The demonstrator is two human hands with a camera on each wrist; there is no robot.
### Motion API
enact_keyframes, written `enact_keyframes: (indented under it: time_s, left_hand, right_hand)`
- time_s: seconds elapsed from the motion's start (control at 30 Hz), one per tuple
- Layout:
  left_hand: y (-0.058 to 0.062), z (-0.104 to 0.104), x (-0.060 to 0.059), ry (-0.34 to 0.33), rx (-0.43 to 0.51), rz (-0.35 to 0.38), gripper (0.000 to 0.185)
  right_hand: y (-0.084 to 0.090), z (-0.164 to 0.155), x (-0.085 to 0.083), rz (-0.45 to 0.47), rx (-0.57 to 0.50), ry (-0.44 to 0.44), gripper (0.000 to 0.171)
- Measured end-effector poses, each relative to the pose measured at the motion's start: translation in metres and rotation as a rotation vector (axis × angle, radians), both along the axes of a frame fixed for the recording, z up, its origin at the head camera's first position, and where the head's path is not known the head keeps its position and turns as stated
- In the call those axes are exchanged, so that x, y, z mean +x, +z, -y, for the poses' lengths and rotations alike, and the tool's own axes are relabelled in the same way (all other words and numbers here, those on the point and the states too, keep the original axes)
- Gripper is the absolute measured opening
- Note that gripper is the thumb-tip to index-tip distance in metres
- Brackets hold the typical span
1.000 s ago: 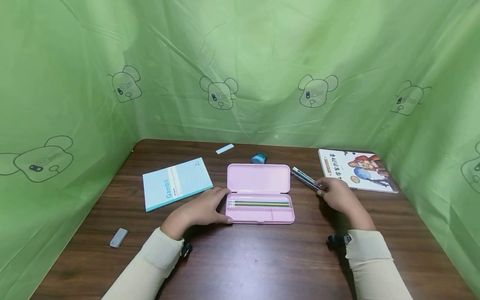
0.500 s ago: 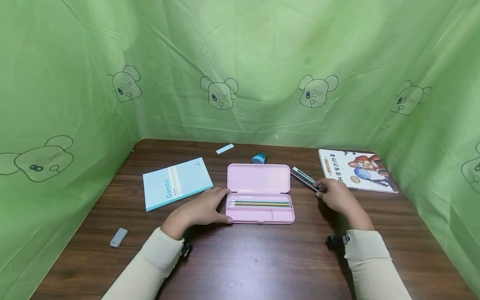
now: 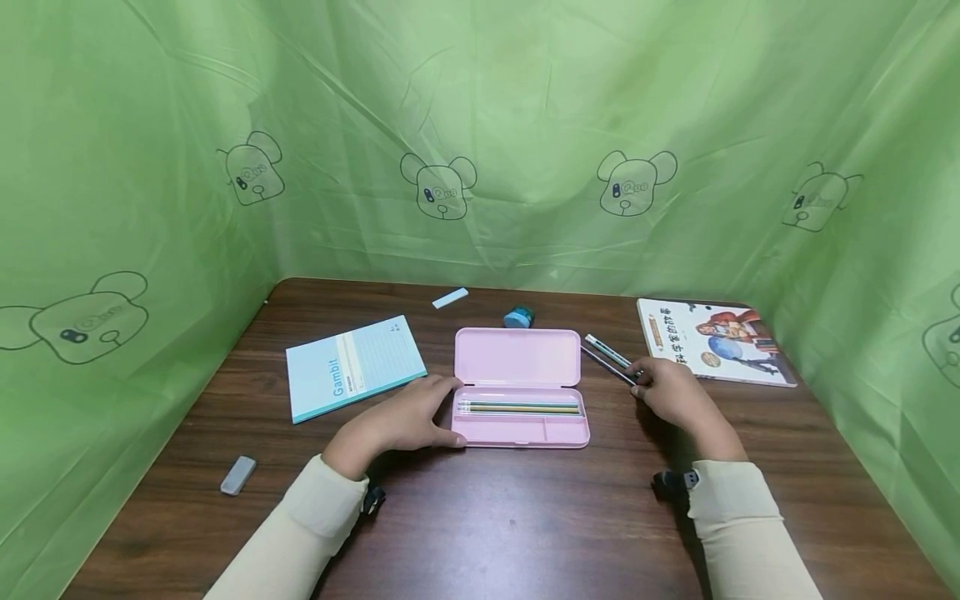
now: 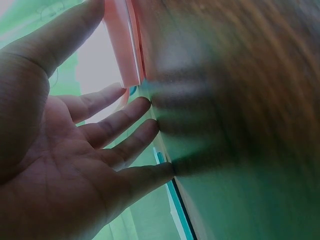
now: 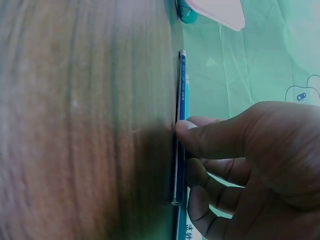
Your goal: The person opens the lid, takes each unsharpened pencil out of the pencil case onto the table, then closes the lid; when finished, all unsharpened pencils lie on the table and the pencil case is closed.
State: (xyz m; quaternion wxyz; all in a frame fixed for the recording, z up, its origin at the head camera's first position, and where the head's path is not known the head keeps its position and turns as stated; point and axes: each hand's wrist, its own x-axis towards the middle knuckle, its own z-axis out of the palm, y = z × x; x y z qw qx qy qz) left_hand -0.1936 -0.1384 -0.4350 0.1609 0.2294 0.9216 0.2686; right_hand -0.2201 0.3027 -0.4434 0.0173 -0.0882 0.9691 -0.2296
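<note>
A pink pencil case (image 3: 491, 431) lies with its lid raised, several pencils (image 3: 517, 407) in its long rear compartment. My left hand (image 3: 405, 414) rests at the case's left end, thumb by the front corner and index finger by the hinge side; the left wrist view shows its fingers (image 4: 117, 120) nearly straight. To the right of the case, my right hand (image 3: 675, 396) pinches a dark blue pencil (image 5: 182, 90) between thumb and fingers, low over the table. A second, lighter pencil (image 3: 606, 348) lies beside it, its near end hidden under the fingers.
A light blue notebook (image 3: 356, 367) lies left of the case, a grey eraser (image 3: 237, 476) nearer the left edge. Behind the case are a small white-blue strip (image 3: 450, 297) and a round blue-green object (image 3: 518, 317). A picture book (image 3: 716, 342) lies at the right.
My right hand has shifted slightly left and toward me. The dark pencil has come a little apart from the lighter one. The left hand and the pencil case have stayed put.
</note>
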Motion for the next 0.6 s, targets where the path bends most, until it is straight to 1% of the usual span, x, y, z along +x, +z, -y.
enact_keyframes:
  time_s: [0.17,0.3,0.43,0.53,0.6]
  left_hand:
    - [0.000,0.000,0.000,-0.003,0.002,0.001,0.088]
    - [0.000,0.000,-0.001,-0.006,0.004,0.002,0.089]
    - [-0.001,0.000,-0.001,-0.006,-0.001,0.002,0.089]
    - [-0.002,0.000,-0.001,-0.002,-0.007,0.003,0.089]
    - [-0.002,0.000,0.000,0.000,-0.007,0.002,0.089]
  right_hand:
    - [0.008,0.007,0.001,-0.028,-0.017,0.022,0.017]
    - [0.016,0.025,0.004,-0.040,-0.062,0.061,0.021]
    - [0.021,0.050,0.010,-0.030,-0.127,0.161,0.024]
    - [0.024,0.070,0.016,0.005,-0.159,0.254,0.026]
    - [0.023,0.082,0.020,0.036,-0.157,0.296,0.027]
